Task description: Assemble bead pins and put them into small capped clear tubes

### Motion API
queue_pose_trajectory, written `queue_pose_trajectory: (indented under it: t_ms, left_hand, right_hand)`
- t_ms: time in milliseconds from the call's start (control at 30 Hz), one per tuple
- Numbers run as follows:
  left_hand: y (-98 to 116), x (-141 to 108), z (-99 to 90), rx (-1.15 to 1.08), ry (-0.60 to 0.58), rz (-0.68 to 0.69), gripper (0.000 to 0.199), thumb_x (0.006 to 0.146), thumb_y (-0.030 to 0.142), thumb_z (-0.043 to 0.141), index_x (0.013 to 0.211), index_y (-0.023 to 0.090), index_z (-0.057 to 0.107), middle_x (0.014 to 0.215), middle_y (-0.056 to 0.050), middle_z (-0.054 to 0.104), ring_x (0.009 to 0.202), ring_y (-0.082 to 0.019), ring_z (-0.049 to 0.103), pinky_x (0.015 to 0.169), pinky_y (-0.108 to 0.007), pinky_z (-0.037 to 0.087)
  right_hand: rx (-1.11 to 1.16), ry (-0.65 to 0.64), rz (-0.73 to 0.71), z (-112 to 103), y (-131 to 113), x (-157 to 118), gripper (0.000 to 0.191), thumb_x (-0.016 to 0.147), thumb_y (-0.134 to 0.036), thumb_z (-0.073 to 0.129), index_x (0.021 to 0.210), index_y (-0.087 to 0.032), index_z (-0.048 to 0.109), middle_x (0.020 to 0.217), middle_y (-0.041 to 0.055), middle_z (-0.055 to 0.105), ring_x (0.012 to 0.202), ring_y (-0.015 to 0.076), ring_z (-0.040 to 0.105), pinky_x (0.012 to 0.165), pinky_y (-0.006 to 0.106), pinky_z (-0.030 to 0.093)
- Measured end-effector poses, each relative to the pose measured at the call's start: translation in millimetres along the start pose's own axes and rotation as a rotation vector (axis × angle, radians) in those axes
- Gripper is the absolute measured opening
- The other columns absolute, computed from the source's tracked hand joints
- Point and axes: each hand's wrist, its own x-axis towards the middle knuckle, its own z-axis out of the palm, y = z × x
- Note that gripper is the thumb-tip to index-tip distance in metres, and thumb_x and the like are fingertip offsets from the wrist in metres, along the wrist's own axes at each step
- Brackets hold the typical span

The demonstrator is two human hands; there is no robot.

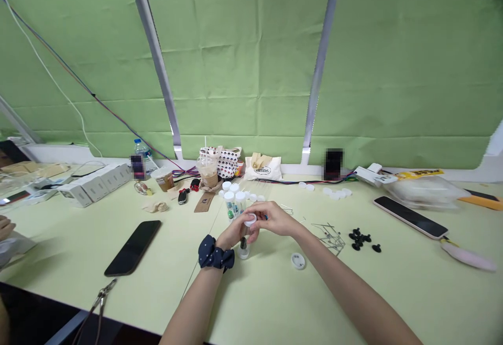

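Observation:
A clear plastic bottle (243,253) with a small black piece inside stands on the table in front of me. My left hand (231,234), a dark dotted scrunchie (215,255) at its wrist, is wrapped around the bottle's upper part. On top is a white cap (250,220), and the fingers of my right hand (273,219) are closed on its rim. Just behind my hands, several similar capped bottles (229,201) hold blue and green pieces. A loose white lid (297,261) lies on the table below my right forearm. Part of the held bottle is hidden by my fingers.
Thin metal pins (330,237) and black knob-like parts (358,239) lie to the right, with white lids (336,193) farther back. Phones (133,248) lie on both sides. An iced drink cup (208,172) stands at the back. Another person's hand (6,227) shows at far left.

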Motion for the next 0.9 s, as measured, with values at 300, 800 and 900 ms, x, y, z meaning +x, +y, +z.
queue_pose_trajectory:
  t_ms: [300, 800, 900]
  left_hand:
    - [3.0, 0.2, 1.0, -0.002, 0.003, -0.041, 0.035, 0.074, 0.048, 0.043, 0.058, 0.017, 0.045, 0.037, 0.003, 0.043, 0.030, -0.010, 0.039, 0.037, -0.024, 0.027]
    - [0.2, -4.0, -13.3, -0.108, -0.063, -0.073, 0.020, 0.063, 0.032, 0.045, 0.051, 0.015, 0.048, 0.036, 0.000, 0.044, 0.029, -0.012, 0.040, 0.035, -0.024, 0.030]
    - [10.3, -12.4, -26.2, -0.111, -0.052, -0.061, 0.018, 0.063, 0.031, 0.045, 0.053, 0.016, 0.048, 0.035, 0.000, 0.044, 0.029, -0.013, 0.039, 0.034, -0.025, 0.030]
  right_hand:
    - [0.065, -0.072, 0.062, -0.3, -3.0, 1.5, 0.024, 0.074, -0.018, 0.059, 0.098, -0.018, 0.062, 0.085, 0.0005, 0.062, 0.072, 0.0139, 0.052, 0.066, 0.023, 0.040]
    - [-0.155, 0.024, 0.037, 15.3, -11.1, 7.4, 0.027, 0.070, -0.026, 0.071, 0.097, -0.022, 0.068, 0.079, 0.0008, 0.047, 0.072, 0.0133, 0.047, 0.065, 0.024, 0.040]
    - [-0.136, 0.127, -0.002, 37.6, -11.6, 5.3, 0.035, 0.075, -0.025, 0.067, 0.110, -0.026, 0.062, 0.090, 0.0027, 0.049, 0.072, 0.0127, 0.047, 0.069, 0.026, 0.043]
